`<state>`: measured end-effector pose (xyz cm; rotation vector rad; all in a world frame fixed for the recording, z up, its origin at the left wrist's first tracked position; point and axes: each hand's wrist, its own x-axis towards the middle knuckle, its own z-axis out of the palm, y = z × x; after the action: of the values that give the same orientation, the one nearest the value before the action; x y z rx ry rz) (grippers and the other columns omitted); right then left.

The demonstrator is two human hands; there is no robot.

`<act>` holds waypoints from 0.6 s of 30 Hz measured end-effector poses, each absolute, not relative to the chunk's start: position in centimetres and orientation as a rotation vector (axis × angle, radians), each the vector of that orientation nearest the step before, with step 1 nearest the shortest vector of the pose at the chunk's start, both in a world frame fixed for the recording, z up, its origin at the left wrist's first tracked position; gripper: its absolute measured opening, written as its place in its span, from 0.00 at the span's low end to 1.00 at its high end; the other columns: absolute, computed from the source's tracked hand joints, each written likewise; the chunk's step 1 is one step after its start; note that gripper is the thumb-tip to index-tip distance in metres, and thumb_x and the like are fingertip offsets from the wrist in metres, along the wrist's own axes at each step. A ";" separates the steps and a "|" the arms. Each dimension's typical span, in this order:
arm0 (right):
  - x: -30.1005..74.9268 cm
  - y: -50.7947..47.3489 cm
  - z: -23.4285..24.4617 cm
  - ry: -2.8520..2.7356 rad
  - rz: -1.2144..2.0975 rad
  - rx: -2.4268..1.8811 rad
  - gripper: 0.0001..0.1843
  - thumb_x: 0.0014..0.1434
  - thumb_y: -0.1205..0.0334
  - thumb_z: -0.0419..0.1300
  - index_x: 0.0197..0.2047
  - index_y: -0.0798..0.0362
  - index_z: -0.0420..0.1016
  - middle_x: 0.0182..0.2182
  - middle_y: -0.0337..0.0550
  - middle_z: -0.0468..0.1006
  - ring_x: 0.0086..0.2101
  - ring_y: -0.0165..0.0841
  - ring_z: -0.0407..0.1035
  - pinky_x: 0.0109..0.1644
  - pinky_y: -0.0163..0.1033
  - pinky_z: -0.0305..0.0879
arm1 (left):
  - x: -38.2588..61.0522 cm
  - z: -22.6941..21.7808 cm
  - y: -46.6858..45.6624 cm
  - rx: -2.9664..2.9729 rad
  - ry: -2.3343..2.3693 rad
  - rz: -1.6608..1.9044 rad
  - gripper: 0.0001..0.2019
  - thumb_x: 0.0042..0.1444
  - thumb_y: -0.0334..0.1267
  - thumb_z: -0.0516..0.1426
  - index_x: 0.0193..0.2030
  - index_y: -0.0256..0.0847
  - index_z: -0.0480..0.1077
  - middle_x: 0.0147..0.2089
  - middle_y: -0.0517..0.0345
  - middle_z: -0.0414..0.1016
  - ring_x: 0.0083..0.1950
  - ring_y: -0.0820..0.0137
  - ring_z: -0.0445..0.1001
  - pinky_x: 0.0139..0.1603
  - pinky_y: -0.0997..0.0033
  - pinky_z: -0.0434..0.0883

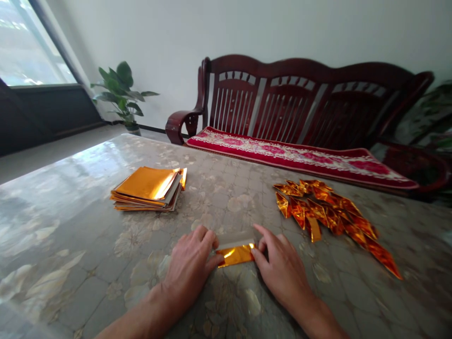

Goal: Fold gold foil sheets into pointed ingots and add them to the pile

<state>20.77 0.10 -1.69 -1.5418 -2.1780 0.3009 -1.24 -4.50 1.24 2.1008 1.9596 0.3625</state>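
A sheet of gold foil paper (236,255) lies on the table in front of me, its near part folded over so that a gold band shows below a strip of the pale backing. My left hand (192,256) grips the left end of the sheet, thumb on the gold band and fingers curled at the edge. At the right end, my right hand (278,261) has its thumb on the fold and its index finger stretched forward. Farther off to the left sits a stack of gold foil sheets (146,183). To the right lies a heap of folded gold foil pieces (328,209).
The table (88,254) has a glossy, flower-patterned cover. Beyond its far edge stands a dark red wooden bench (300,103) with a red and white floral seat cover (282,153). A potted plant (122,92) stands on the floor at the back left, near a window (31,42).
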 end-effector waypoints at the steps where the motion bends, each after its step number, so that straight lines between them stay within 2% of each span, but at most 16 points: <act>1: 20.8 0.1 -1.7 -2.170 0.291 -1.541 0.24 0.58 0.63 0.58 0.59 0.49 0.68 0.32 0.38 0.76 0.37 0.39 0.68 0.43 0.43 0.61 | -1.1 1.2 -4.6 2.139 1.943 0.375 0.07 0.62 0.43 0.59 0.42 0.45 0.70 0.44 0.58 0.71 0.45 0.63 0.71 0.45 0.65 0.65; 4: 20.8 0.1 -1.8 -2.148 0.273 -1.541 0.23 0.58 0.63 0.58 0.57 0.48 0.69 0.32 0.39 0.76 0.37 0.39 0.68 0.42 0.42 0.61 | -0.9 0.8 -5.0 2.311 1.795 0.427 0.06 0.67 0.39 0.55 0.46 0.47 0.71 0.47 0.58 0.71 0.47 0.63 0.69 0.49 0.63 0.65; 9: 20.7 0.1 -1.7 -2.144 0.293 -1.552 0.18 0.57 0.65 0.59 0.52 0.48 0.70 0.31 0.38 0.74 0.37 0.38 0.68 0.42 0.42 0.60 | -0.8 0.2 -5.1 2.508 1.484 0.430 0.14 0.68 0.34 0.53 0.57 0.51 0.68 0.51 0.60 0.73 0.50 0.65 0.68 0.52 0.63 0.65; 15: 20.4 -0.5 -0.9 -2.284 0.110 -1.427 0.05 0.60 0.67 0.59 0.40 0.48 0.72 0.34 0.40 0.75 0.38 0.39 0.66 0.43 0.43 0.56 | -0.6 0.6 -5.2 2.575 1.403 0.292 0.09 0.67 0.35 0.54 0.52 0.45 0.70 0.51 0.57 0.74 0.50 0.64 0.69 0.54 0.62 0.67; 18: 20.1 -0.8 -0.7 -2.386 0.037 -1.372 0.05 0.63 0.67 0.57 0.37 0.48 0.72 0.34 0.40 0.75 0.38 0.39 0.64 0.43 0.44 0.54 | -0.5 0.8 -5.5 2.606 1.382 0.252 0.10 0.67 0.32 0.53 0.53 0.44 0.69 0.50 0.54 0.73 0.50 0.64 0.70 0.55 0.62 0.68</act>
<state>20.07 -0.75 -0.66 -1.3718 -2.3857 0.0373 -0.51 -5.54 0.78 2.6060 1.3820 0.2524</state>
